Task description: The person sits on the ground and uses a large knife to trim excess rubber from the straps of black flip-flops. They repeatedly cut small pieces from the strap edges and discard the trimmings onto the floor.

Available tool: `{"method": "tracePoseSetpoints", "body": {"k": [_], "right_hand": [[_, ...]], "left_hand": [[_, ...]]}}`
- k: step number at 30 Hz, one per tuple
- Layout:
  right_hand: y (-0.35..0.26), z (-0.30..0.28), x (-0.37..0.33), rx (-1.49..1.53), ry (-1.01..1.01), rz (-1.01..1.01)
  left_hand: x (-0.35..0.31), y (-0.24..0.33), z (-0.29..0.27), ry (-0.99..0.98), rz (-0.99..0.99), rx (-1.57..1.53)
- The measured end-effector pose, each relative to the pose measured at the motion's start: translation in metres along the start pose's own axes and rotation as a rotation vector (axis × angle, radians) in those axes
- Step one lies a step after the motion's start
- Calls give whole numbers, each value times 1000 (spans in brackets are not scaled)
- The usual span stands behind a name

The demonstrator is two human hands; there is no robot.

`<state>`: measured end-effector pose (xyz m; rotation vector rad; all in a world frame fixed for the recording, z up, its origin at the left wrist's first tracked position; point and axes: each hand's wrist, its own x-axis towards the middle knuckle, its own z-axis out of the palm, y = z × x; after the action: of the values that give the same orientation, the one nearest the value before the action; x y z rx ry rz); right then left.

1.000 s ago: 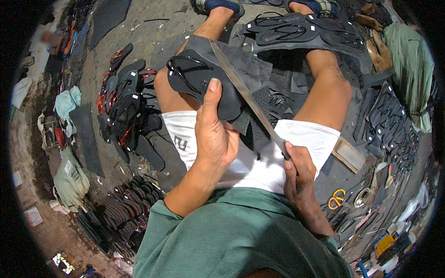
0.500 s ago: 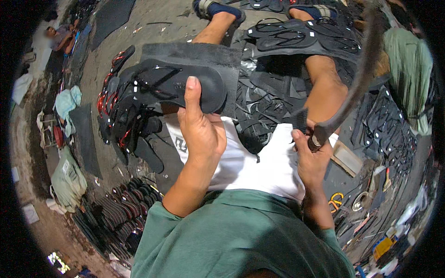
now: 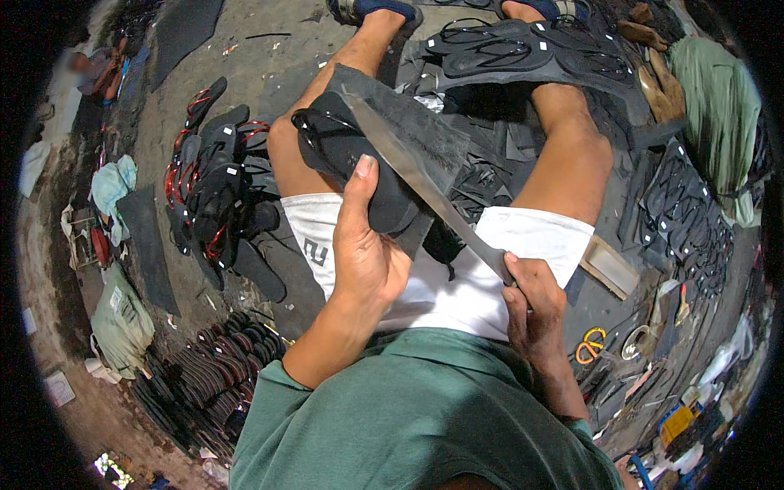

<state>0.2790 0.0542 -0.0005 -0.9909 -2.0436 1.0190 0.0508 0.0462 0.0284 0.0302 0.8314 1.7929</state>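
My left hand (image 3: 367,253) grips a black flip-flop (image 3: 392,200), its thumb pressed on top of the sole and its fingers hidden underneath. Under the flip-flop lies a rough black rubber sheet (image 3: 441,135), held together with it and jutting past its far right side. A long grey knife (image 3: 433,188) runs slantwise along the right edge of the sole, its far end over the sheet. Its near end is in my right hand (image 3: 535,306), which is closed around it above my lap. Whether the blade touches the rubber I cannot tell.
Black flip-flops (image 3: 498,57) rest on a dark slab between my shins, above rubber offcuts (image 3: 482,180). More sandals, some with red straps (image 3: 216,245), lie at left; stacked soles (image 3: 229,351) stand nearer. Yellow-handled scissors (image 3: 590,347) and a wooden block (image 3: 608,269) lie right.
The knife has swung down from upright at the right to lie along the flip-flop. My left hand has tilted the flip-flop and sheet, bringing them toward the middle.
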Motion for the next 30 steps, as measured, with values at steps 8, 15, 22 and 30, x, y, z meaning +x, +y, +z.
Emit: {"method": "tracePoseSetpoints", "body": {"k": [8, 15, 22, 30], "right_hand": [[-20, -2, 31, 75, -191, 116], [-11, 18, 41, 171, -158, 25], [-7, 24, 59, 265, -267, -19], [1, 62, 86, 218, -198, 74]], "left_hand": [[-18, -6, -30, -23, -27, 203], [-30, -6, -43, 48, -124, 222], [-38, -2, -41, 108, -165, 109], [-45, 3, -41, 103, -205, 138]]}}
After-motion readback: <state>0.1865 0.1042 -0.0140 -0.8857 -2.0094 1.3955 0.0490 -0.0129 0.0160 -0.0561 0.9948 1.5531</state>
